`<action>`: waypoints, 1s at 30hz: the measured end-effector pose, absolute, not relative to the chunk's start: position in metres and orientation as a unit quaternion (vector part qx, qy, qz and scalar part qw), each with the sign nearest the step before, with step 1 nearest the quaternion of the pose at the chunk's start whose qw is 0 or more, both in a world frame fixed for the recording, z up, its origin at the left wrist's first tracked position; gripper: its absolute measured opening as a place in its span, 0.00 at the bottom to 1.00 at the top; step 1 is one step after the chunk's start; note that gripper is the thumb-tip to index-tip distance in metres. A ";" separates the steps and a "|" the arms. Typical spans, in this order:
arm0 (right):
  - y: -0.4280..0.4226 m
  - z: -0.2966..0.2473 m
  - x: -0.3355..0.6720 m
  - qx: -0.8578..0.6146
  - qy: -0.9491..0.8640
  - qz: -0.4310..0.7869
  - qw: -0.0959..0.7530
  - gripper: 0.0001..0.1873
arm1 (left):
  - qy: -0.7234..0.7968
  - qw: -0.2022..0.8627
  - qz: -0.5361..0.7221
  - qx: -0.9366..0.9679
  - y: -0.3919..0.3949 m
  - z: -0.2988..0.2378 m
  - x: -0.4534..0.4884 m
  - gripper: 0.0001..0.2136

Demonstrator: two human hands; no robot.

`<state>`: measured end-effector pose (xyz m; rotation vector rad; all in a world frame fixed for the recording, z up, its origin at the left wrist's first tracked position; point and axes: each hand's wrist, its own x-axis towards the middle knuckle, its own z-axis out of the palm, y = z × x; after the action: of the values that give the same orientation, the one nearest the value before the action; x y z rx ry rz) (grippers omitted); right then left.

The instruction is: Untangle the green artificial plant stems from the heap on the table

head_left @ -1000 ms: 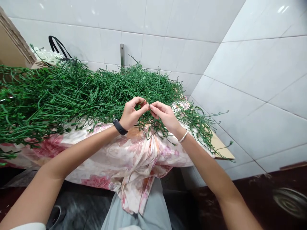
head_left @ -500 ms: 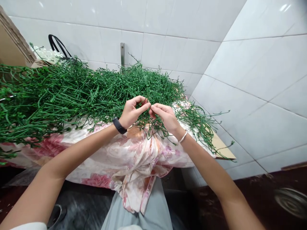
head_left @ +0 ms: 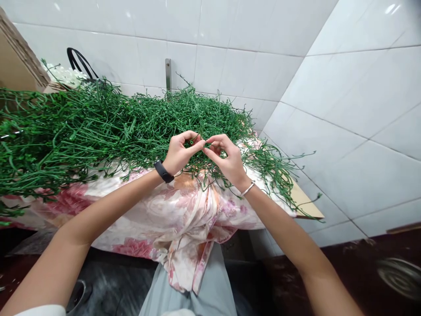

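Over a thick heap of green artificial stems (head_left: 158, 123), my two hands meet fingertip to fingertip. My left hand (head_left: 182, 151), with a black band at its wrist, pinches a thin green stem (head_left: 201, 128) that rises just above the fingers. My right hand (head_left: 230, 162), wearing a pale bracelet, has its thumb and forefinger closed at the same stem, close to the left fingertips. The small part between the fingertips is mostly hidden. Beneath the hands, more stems hang over a floral cloth (head_left: 138, 224).
A smaller bunch of stems (head_left: 272, 169) lies to the right, over a board corner (head_left: 305, 202). Cardboard (head_left: 19, 57) and white flowers (head_left: 67, 74) are at the back left. White tiled walls (head_left: 226, 26) close off the back and right. A round metal object (head_left: 399, 276) is low at right.
My right hand has shifted slightly up and left, its thumb and forefinger now forming a rounder loop. The left hand has barely moved. The heap looks the same.
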<state>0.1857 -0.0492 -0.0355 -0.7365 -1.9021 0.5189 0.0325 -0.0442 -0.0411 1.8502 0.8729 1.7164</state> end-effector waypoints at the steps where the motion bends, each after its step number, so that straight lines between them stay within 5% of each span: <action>1: -0.050 -0.035 0.186 -0.307 -0.789 0.181 0.501 0.08 | 0.322 0.236 0.626 0.670 -0.044 -0.041 0.033 0.08; 6: -0.051 -0.036 0.186 -0.311 -0.806 0.058 0.500 0.06 | 0.325 0.271 0.624 0.657 -0.044 -0.040 0.033 0.08; 13: -0.049 -0.044 0.188 -0.302 -0.825 0.001 0.477 0.16 | 0.331 0.315 0.626 0.632 -0.045 -0.039 0.034 0.08; 20: -0.046 -0.047 0.187 -0.297 -0.837 -0.064 0.455 0.10 | 0.342 0.326 0.625 0.622 -0.044 -0.040 0.034 0.08; 30: -0.049 -0.042 0.188 -0.297 -0.824 0.018 0.482 0.08 | 0.337 0.339 0.620 0.623 -0.039 -0.042 0.032 0.08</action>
<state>0.1879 -0.0491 -0.0415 -0.7246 -2.0076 0.0432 0.0320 -0.0393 -0.0418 1.6220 0.8785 1.6138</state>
